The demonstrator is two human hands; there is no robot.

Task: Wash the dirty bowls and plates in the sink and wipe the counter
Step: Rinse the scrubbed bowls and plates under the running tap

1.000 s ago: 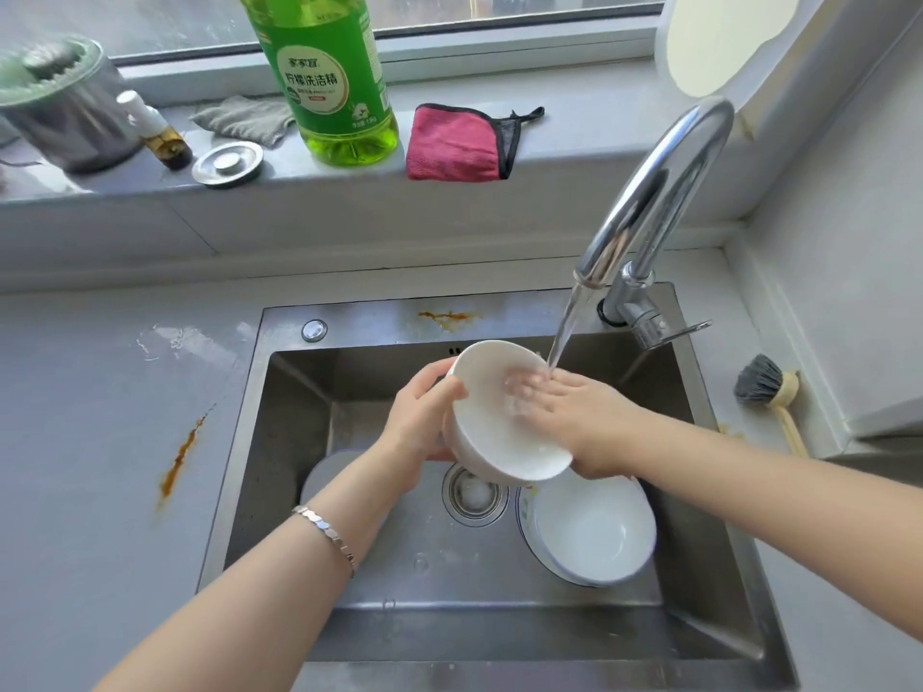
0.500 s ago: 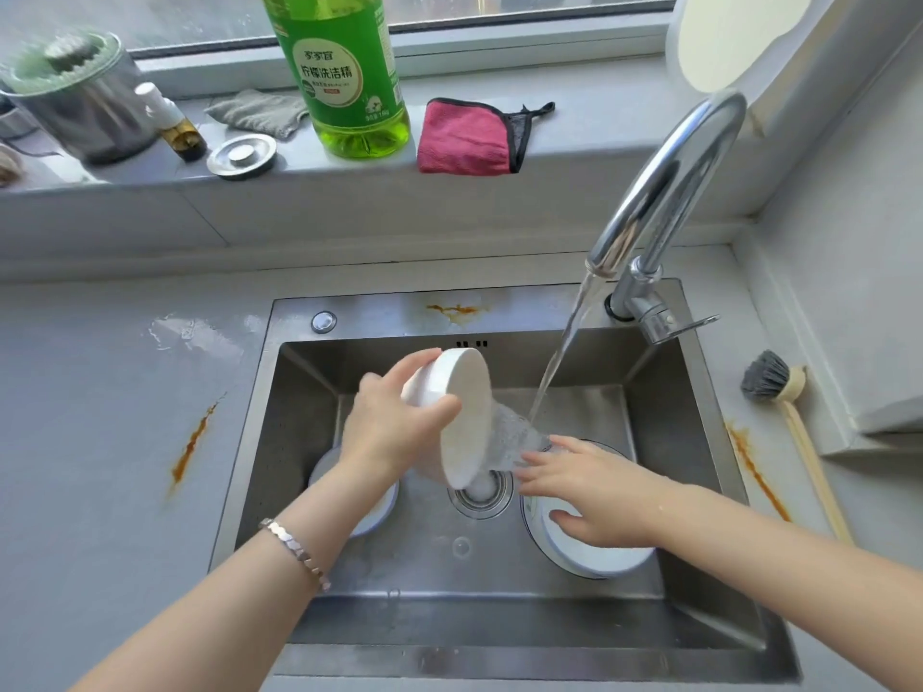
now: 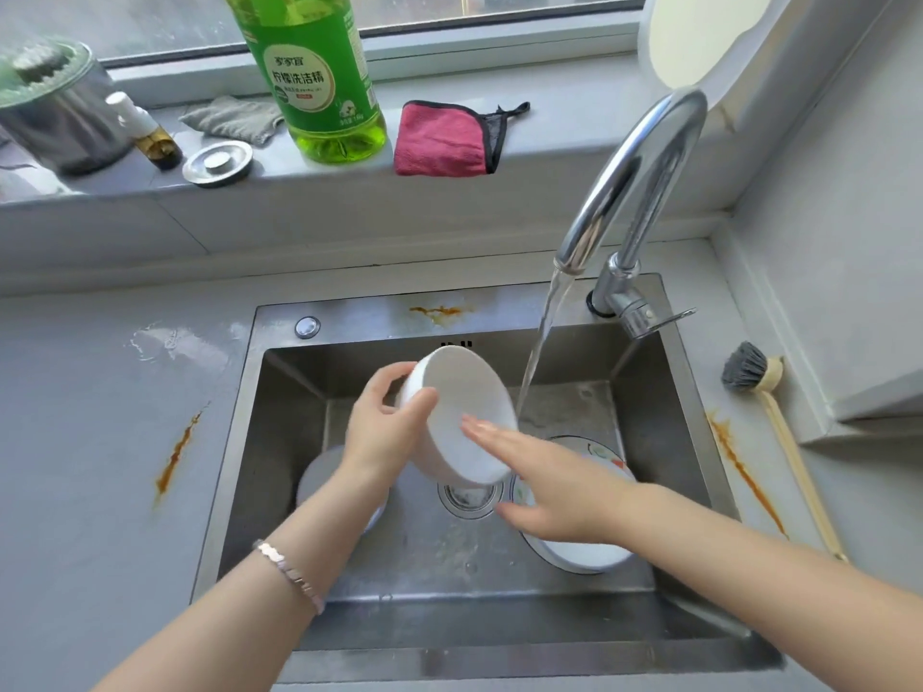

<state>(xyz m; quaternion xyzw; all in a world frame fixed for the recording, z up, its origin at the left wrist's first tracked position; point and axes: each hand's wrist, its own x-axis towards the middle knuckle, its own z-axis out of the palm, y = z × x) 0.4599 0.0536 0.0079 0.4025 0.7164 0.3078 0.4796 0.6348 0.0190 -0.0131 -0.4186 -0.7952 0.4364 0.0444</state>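
1. The left hand [image 3: 384,434] grips a white bowl [image 3: 462,417], thumb and fingers curled round its upper left end. The bowl hangs tilted over the middle of the sink [image 3: 289,417].
2. The right hand [image 3: 564,496] is flat with straight fingers, their tips resting on the bowl's side.
3. Water runs from the tap [image 3: 634,192], falling just right of the bowl.
4. A plate [image 3: 604,452] lies in the sink under the right hand, and another dish [image 3: 319,474] lies under the left wrist.
5. An orange stain [image 3: 175,457] marks the left counter [image 3: 75,491], and a brush [image 3: 749,372] lies on the right.
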